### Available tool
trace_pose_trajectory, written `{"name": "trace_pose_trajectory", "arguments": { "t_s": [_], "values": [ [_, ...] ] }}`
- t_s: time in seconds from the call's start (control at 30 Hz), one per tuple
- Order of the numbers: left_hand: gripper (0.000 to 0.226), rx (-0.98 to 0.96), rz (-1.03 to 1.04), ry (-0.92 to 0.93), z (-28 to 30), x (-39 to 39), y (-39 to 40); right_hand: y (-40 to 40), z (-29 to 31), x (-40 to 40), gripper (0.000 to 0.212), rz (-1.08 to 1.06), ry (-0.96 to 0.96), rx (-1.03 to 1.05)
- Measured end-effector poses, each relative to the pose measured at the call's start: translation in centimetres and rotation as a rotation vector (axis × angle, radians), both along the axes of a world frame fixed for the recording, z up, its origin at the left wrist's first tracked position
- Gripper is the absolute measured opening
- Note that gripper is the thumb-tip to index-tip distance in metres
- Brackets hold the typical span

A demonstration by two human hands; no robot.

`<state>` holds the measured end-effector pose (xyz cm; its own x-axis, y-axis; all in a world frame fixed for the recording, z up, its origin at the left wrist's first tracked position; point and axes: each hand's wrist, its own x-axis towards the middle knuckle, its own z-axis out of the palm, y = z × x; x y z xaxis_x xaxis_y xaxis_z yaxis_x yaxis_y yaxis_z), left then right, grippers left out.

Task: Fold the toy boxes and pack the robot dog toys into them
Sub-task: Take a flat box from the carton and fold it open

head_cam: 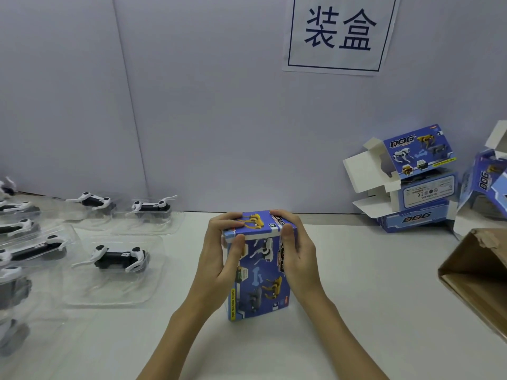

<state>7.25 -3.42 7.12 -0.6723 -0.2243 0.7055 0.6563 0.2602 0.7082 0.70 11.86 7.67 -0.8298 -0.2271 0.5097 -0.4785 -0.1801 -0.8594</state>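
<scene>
Seen from the head camera, a blue toy box (258,270) stands upright on the white table (356,297) directly before the person, its long axis vertical, held between both hands at its upper end. The left hand (222,250) wraps that top from the left, fingers curled over the closing flap and thumb pressed on the front face; the right hand (296,248) mirrors it from the right, thumb at the flap's edge. The top flap looks nearly shut, so the step in hand is probably tucking it closed. Whether a toy is inside cannot be told. Robot dog toys (120,259) in clear plastic trays lie well off to the left, nearer the left hand, their bodies roughly crosswise to the person. Open toy boxes (411,182) with flaps hanging are stacked far right by the wall, and a brown carton (477,281) sits at the right edge, nearer the right hand.
</scene>
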Motion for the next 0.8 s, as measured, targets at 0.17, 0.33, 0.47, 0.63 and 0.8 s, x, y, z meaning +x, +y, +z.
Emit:
{"name": "trace_pose_trajectory", "arguments": {
  "t_s": [0.17,0.33,0.47,0.63,0.8],
  "values": [
    [0.044,-0.092,0.057,0.083,-0.6,0.1,-0.3,0.1,-0.2,0.3,0.073,0.094,-0.072,-0.094],
    [0.032,-0.079,0.16,0.09,-0.6,0.0,-0.1,0.1,-0.1,0.6,0.033,0.072,-0.077,-0.166],
    [0.035,-0.135,0.176,0.089,-0.5,0.3,0.0,-0.1,-0.1,0.6,0.029,0.027,0.028,-0.057],
    [0.023,-0.227,0.211,0.015,0.0,0.9,-1.3,0.8,0.0,-0.2,0.031,-0.088,0.275,0.143],
    [0.04,-0.409,0.358,0.231,-0.1,0.1,-0.9,0.9,-0.4,-0.4,0.028,-0.165,0.348,0.16]
  ]
}}
